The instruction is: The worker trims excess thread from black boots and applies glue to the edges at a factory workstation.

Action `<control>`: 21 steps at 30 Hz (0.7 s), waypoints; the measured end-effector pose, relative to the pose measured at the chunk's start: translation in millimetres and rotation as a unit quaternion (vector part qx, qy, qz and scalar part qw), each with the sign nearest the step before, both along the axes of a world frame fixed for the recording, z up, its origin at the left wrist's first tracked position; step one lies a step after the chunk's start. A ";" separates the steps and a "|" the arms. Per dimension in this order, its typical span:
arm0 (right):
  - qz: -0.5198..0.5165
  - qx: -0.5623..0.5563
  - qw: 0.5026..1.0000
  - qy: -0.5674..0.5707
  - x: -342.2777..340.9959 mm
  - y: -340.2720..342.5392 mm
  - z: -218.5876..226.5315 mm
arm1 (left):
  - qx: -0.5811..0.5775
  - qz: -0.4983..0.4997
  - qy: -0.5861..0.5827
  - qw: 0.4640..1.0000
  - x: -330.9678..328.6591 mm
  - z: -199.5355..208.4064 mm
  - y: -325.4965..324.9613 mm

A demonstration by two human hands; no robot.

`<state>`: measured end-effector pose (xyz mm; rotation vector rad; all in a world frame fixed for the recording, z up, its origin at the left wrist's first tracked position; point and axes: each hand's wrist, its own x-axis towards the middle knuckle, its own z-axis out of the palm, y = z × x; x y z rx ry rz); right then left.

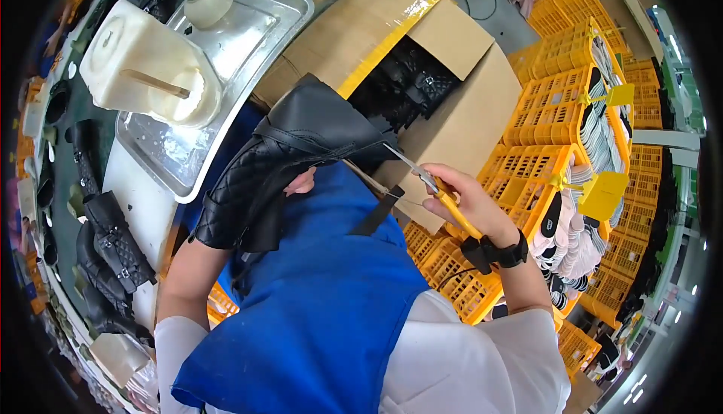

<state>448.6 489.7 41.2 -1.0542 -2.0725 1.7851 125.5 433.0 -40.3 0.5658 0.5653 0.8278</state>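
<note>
A black quilted leather boot upper (pixel 290 135) is draped over my left forearm and hand, in front of my blue apron. My left hand (pixel 301 182) is closed on it from beneath; only some fingers show. In my right hand (pixel 471 202) is a pair of scissors (pixel 452 205) with yellow handles, and the tips of its silver blades reach the right edge of the upper. A short black strip (pixel 378 212) hangs just below the scissors, over the apron. My right wrist wears a black band with a small dark device.
Past the upper stands an open cardboard box (pixel 474 101) with black boot pieces inside. A metal tray (pixel 260 7) at the upper left bears a white plastic container (pixel 128 56) with a wooden stick. Yellow crates (pixel 546 113) of soles are stacked right; black boots (pixel 113 245) lie left.
</note>
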 end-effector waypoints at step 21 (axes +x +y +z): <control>-0.037 -0.153 0.987 0.036 -11.9 -11.8 5.3 | 0.082 0.044 0.061 0.994 0.3 9.8 -9.9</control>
